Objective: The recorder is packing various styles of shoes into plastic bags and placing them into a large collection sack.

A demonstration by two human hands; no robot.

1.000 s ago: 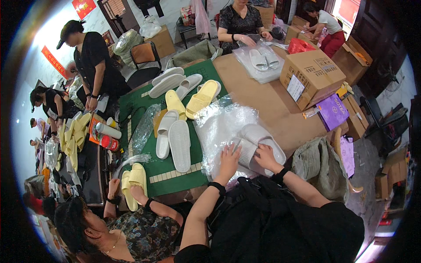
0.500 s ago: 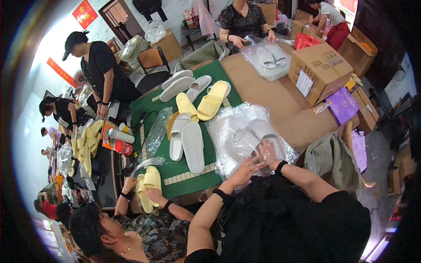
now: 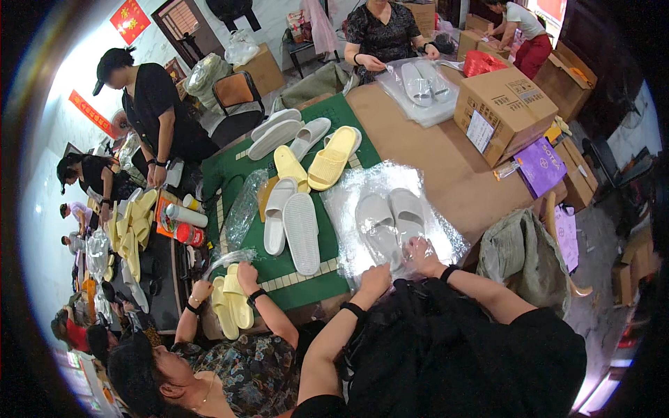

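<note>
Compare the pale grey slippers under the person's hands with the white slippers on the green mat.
The pale grey slippers lie inside a clear plastic bag, uppers showing. The white slippers lie bare on the green mat, one sole-up. Both are plain slide pairs, side by side.

A long brown worktop (image 3: 446, 160) runs through a crowded workroom, with a green mat (image 3: 230, 174) laid over its left part. Beyond the worktop's far edge stands a brown chair (image 3: 237, 94) on a grey floor (image 3: 279, 87), and behind it a dark doorway (image 3: 182, 24) opens in a white wall (image 3: 83, 70) hung with red paper decorations (image 3: 129, 17). Cardboard boxes (image 3: 571, 70) are stacked off the worktop's right edge. Light is bright and even.
</note>
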